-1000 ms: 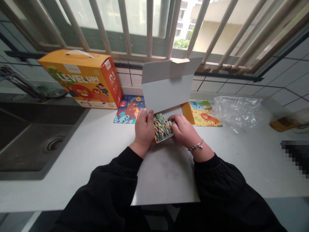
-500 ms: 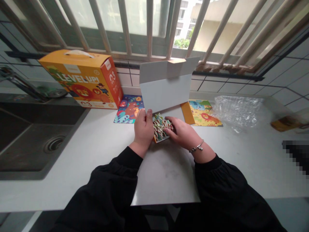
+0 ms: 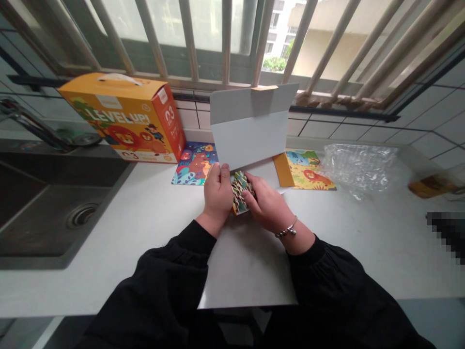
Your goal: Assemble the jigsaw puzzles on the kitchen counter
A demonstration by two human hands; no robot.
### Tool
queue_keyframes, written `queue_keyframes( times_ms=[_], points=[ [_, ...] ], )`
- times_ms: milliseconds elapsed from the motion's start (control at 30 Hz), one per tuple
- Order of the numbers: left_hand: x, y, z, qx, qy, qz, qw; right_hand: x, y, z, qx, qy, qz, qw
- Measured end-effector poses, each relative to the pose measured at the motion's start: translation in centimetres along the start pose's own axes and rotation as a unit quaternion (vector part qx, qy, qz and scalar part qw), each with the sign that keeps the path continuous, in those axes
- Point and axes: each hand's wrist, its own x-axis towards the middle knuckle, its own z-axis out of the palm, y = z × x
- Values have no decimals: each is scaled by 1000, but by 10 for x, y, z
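My left hand (image 3: 217, 193) is closed round the left edge of a small open cardboard box (image 3: 250, 131), whose grey-white lid stands up behind my fingers. Inside the box lies a packed heap of colourful puzzle pieces (image 3: 239, 190). My right hand (image 3: 264, 202) rests on that heap with curled fingers pressing on the pieces; what they grip, if anything, is hidden. A bracelet sits on my right wrist. Both hands are over the middle of the white counter (image 3: 145, 228).
An orange puzzle carton (image 3: 123, 116) stands at the back left. Two picture cards lie flat behind the box, one blue (image 3: 192, 165), one yellow (image 3: 307, 169). Crumpled clear plastic (image 3: 354, 167) lies to the right. A steel sink (image 3: 54, 208) is at the left; window bars run behind.
My right hand has slid leftward over the puzzle pieces, covering more of them. The box has turned slightly with its lid shifting left. My left hand has stayed in place.
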Motion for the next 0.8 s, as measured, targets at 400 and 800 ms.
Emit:
queue_keyframes(
  times_ms=[400, 800],
  points=[
    [-2, 10, 5, -179, -93, -76, 976, 4, 4, 8, 16, 28, 17, 999],
    [4, 10, -3, -42, -67, -36, 996, 1, 4, 5, -3, 39, 30, 999]
  ],
)
